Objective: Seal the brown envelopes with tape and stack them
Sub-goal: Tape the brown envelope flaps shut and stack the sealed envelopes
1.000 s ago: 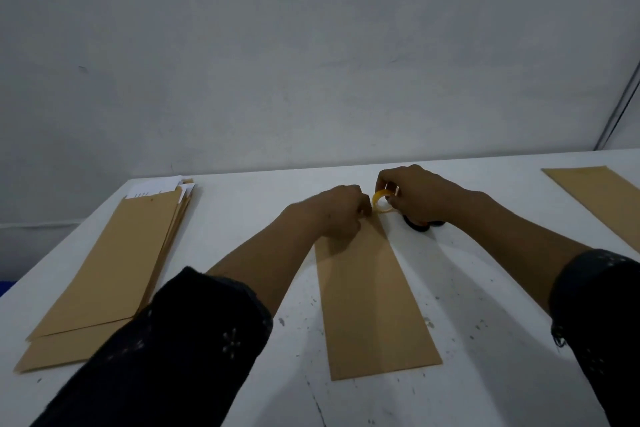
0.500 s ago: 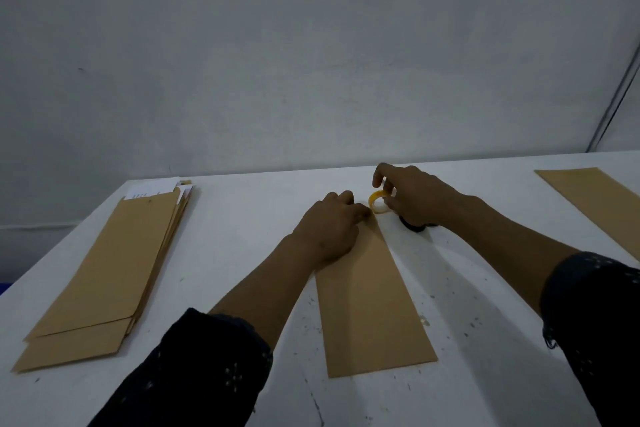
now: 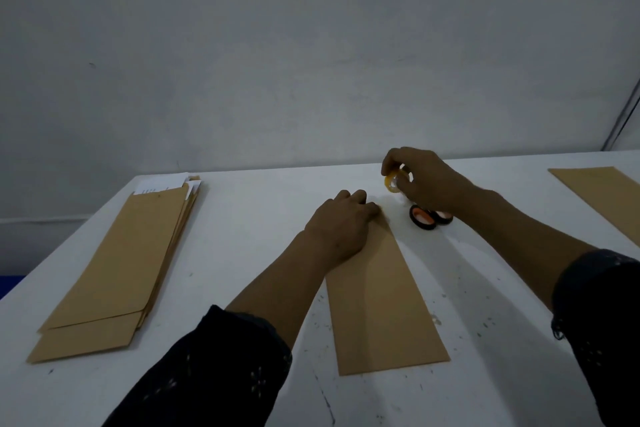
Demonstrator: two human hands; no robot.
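So, starting at your far left, one stack of brown envelopes [image 3: 114, 267] lies on the white table [image 3: 242, 253], fanned a little so that at least two separate lower edges show near you; how many are in the pile beyond that cannot be counted, and white paper [image 3: 162, 184] peeks out at its far end. Next comes your left hand [image 3: 341, 227], palm down with the fingers lying together, pressing on the far end of a single brown envelope [image 3: 381, 302] that lies flat in the middle of the table, its long side running away from you. Your dark sleeve [image 3: 214, 367] covers that forearm up to the lower edge of the view. Just beyond the top right corner of that envelope, your right hand [image 3: 426, 184] is lifted off the table and pinches one small roll of clear yellowish tape [image 3: 394, 180] between thumb and fingertips, well clear of the envelope. Under that hand, on the table, sit two black-rimmed rolls with orange centres [image 3: 424, 217], touching side by side, the right one partly hidden by your wrist. At the far right, one more brown envelope [image 3: 602, 198] lies flat, apart from everything else and cut off by the edge of the view. That makes one pile, two single envelopes, and three rolls in all.
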